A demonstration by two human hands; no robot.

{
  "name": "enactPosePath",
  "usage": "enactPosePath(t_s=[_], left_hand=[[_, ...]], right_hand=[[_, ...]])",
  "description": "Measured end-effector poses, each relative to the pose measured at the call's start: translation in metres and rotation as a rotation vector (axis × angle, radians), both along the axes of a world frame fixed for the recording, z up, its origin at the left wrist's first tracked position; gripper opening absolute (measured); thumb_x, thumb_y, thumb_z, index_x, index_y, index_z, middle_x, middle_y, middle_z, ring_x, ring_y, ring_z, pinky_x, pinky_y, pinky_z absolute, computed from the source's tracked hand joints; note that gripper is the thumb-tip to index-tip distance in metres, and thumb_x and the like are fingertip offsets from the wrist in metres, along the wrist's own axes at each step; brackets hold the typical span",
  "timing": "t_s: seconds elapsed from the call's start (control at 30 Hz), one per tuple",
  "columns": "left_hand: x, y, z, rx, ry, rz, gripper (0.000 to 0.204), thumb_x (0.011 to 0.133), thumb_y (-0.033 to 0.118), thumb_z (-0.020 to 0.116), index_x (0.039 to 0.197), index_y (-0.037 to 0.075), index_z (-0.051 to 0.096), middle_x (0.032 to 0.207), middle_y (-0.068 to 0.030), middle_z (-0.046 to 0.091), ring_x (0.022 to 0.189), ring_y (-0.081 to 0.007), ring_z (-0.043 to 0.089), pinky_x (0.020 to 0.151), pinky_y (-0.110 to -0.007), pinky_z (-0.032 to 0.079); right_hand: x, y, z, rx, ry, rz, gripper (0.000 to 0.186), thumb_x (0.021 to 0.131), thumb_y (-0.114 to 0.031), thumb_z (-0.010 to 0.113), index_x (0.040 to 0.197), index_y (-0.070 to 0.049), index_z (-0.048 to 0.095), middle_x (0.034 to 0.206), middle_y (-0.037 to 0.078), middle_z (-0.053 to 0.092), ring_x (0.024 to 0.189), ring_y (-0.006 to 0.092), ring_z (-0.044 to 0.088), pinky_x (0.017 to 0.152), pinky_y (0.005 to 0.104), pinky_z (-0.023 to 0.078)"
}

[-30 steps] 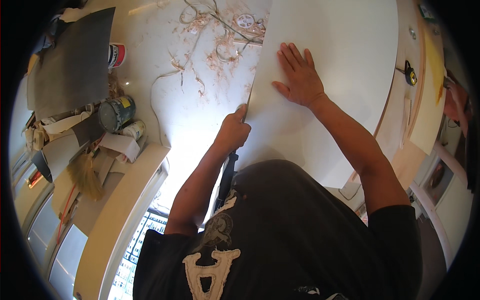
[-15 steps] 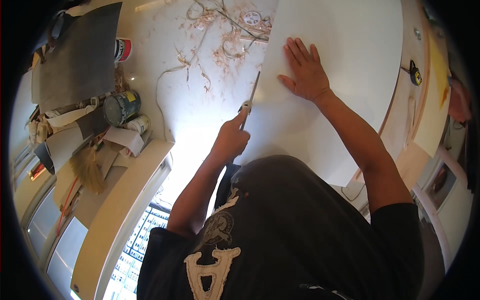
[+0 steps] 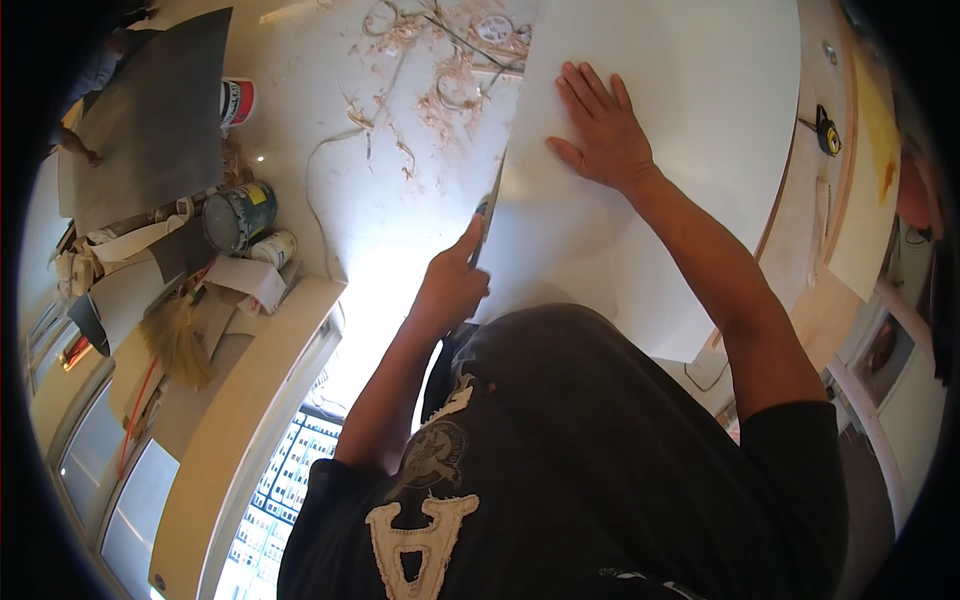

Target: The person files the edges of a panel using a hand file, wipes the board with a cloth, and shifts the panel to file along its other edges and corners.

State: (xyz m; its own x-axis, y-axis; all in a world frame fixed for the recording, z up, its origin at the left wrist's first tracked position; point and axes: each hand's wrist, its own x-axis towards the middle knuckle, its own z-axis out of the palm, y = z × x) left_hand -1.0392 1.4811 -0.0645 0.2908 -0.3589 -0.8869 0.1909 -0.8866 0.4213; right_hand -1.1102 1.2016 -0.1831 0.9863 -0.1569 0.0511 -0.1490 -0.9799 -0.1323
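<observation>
A large white sheet lies in front of me, its straight left edge running away from my body. My right hand rests flat on it, fingers spread. My left hand is closed round a narrow hand tool with a long flat blade, a finger stretched along it. The blade lies along the sheet's left edge, pointing away from me. My fingers hide the tool's handle, and its exact kind is unclear.
Curled shavings, a cord and a white reel lie beyond the edge. A tape measure sits at right. Paint cans, a broom and a dark grey sheet are at left, with another person's hand by that sheet.
The tool's blade has turned and now lies closer along the sheet's edge. My right hand keeps its place on the sheet. Another person's arm has come into sight at the far left.
</observation>
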Motion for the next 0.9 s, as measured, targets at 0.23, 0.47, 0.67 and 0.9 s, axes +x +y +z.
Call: enactPosePath(t_s=[0.23,0.47,0.67,0.9], left_hand=[[-0.016,0.022,-0.022,-0.002,-0.046,-0.014,0.074,0.077,0.002,0.049,0.15,-0.001,0.04,0.089,-0.0265,0.069,0.073,-0.0296,0.069,0.076,-0.037,0.054],[-0.019,0.029,0.01,-0.037,-0.076,-0.065,0.074,0.076,0.003,0.049,0.149,-0.003,0.04,0.097,-0.0312,0.068,0.084,-0.0367,0.068,0.084,-0.041,0.053],[-0.02,0.026,-0.046,-0.069,-0.184,-0.1,0.073,0.075,0.001,0.048,0.148,-0.001,0.043,0.104,-0.0311,0.068,0.083,-0.0331,0.07,0.082,-0.039,0.054],[-0.015,0.04,-0.001,-0.083,-0.071,0.137,0.073,0.082,0.005,0.053,0.154,0.007,0.038,0.082,-0.016,0.067,0.067,-0.0207,0.065,0.066,-0.034,0.054]], right_hand=[[0.005,0.005,0.005,0.039,-0.01,0.006,0.075,0.093,-0.051,0.057,0.149,-0.003,0.041,0.161,0.011,0.032,0.15,0.0273,0.027,0.121,0.0532,0.019],[-0.002,0.002,-0.002,0.049,-0.049,0.011,0.075,0.093,-0.051,0.057,0.148,-0.003,0.041,0.161,0.011,0.033,0.15,0.0276,0.027,0.121,0.053,0.019],[0.006,0.004,0.003,-0.004,-0.002,0.012,0.073,0.094,-0.051,0.055,0.148,-0.004,0.041,0.161,0.011,0.033,0.149,0.028,0.028,0.121,0.053,0.02],[0.002,0.004,-0.002,-0.045,0.01,0.002,0.073,0.096,-0.052,0.051,0.151,-0.006,0.038,0.162,0.009,0.031,0.151,0.025,0.025,0.122,0.0504,0.017]])
